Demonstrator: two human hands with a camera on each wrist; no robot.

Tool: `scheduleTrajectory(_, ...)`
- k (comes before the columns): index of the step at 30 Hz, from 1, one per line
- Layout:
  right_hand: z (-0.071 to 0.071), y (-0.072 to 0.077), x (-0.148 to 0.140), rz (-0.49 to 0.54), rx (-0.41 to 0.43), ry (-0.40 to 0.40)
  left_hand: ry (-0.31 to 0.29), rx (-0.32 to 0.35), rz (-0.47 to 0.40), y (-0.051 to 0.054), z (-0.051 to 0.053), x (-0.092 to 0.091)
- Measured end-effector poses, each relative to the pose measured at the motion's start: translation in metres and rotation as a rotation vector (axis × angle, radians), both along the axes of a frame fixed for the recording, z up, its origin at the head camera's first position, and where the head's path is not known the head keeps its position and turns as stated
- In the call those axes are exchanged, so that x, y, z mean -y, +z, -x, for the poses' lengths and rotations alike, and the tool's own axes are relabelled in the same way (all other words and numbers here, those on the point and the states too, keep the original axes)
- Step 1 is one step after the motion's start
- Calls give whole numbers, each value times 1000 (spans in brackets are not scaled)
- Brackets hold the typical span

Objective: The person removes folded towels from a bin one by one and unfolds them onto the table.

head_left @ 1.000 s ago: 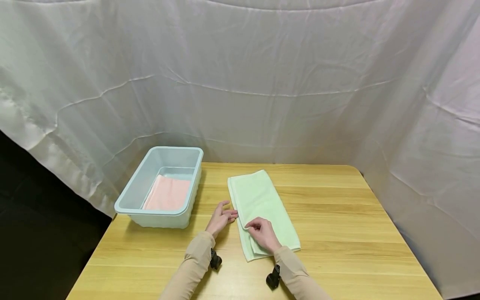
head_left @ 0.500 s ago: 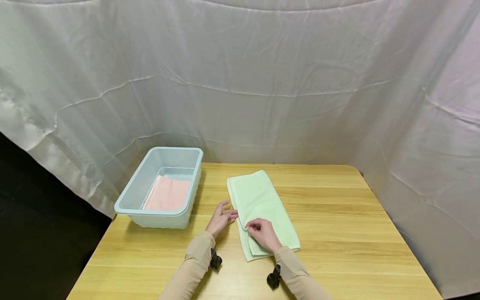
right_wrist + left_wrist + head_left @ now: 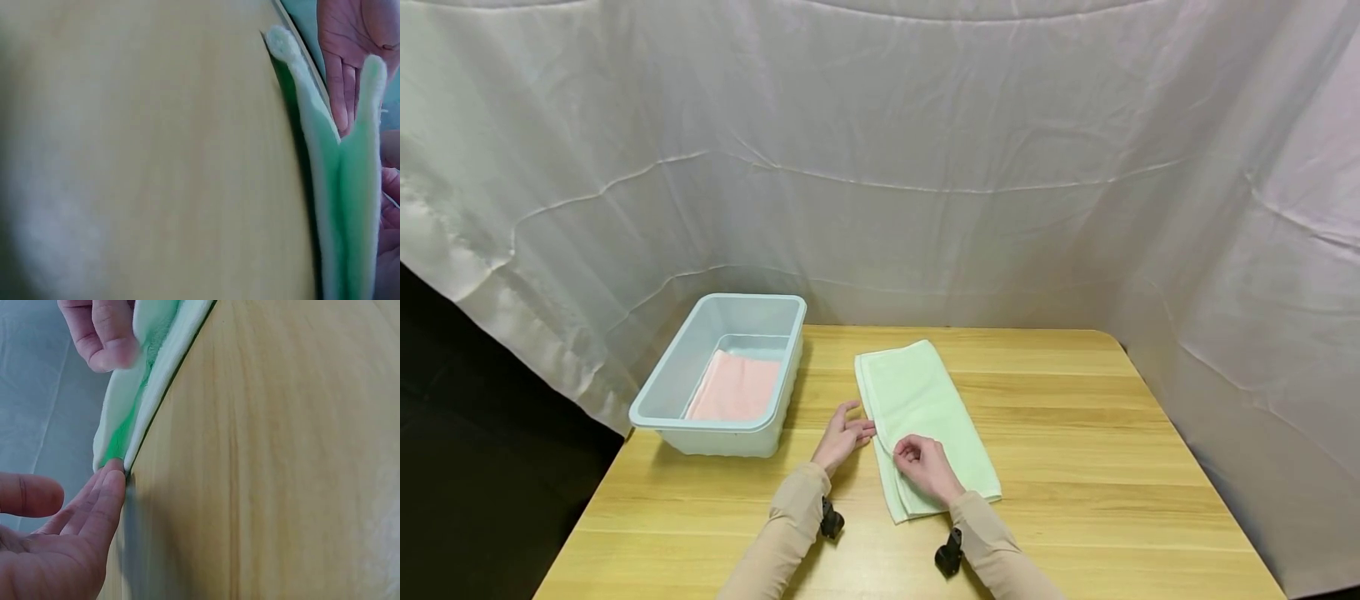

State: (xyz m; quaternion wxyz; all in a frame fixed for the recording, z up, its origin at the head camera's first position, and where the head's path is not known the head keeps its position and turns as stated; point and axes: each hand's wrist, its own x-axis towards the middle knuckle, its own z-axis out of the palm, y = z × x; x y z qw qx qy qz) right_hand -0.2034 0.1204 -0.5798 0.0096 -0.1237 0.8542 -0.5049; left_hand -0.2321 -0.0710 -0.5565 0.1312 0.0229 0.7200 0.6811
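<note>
head: bin (image 3: 722,442) (pink cloth (image 3: 736,387) inside) near towel (image 3: 921,400)

The towel (image 3: 925,392) is a mint green with a whitish edge, the cloth (image 3: 737,387) plain pale pink, the box (image 3: 715,440) light blue. Across the table (image 3: 1075,433), honey-yellow wood shows brown streaks of grain. I see silvery grey in the curtain (image 3: 880,233), beige on both sleeves (image 3: 786,521), black on the wrist cameras (image 3: 832,521).

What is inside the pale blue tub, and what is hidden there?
A pink cloth lies in the tub, with bare floor showing beyond it. Whatever is under the cloth is covered, and the near rim hides the nearest strip.
</note>
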Motion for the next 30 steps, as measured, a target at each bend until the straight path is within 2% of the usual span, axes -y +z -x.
scheduleTrajectory(3,0,3,1,30,22,-6,-1,-1,-8,0,0,-1)
scheduleTrajectory(9,1,5,2,44,55,-43,-21,38,-44,1,1,-3)
scheduleTrajectory(14,2,8,-1,127,107,-61,-43,52,-74,1,1,-3)
scheduleTrajectory(17,2,12,-4,186,146,-88,-58,28,-68,1,0,-5)
scheduleTrajectory(27,6,23,-16,271,226,-250,-106,-87,143,-1,-4,-12)
scheduleTrajectory(30,8,26,-24,299,240,-272,-141,-141,243,-1,-4,-12)
